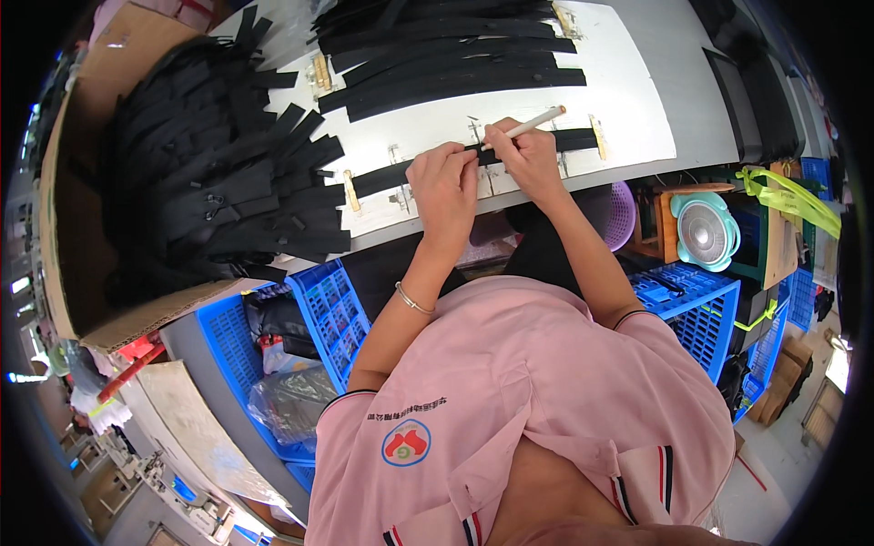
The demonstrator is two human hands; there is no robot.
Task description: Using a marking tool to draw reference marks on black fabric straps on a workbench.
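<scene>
A narrow black fabric strip lies across a white board, between two small tan end pieces fixed to the board. My left hand is closed, its fingertips pressed down on the middle of this strip. In my right hand is a slim white pen, its tip end down at the strip beside my left fingertips. The tip itself is hidden by my fingers. Dark lines and marks show on the board around the strip. More black strips lie in rows farther back on the board.
At the left, a cardboard box holds a heap of black strips, some spilling toward the board. Below the table stand blue plastic crates, a purple basket and a turquoise fan. Dark flat pieces lie at the right.
</scene>
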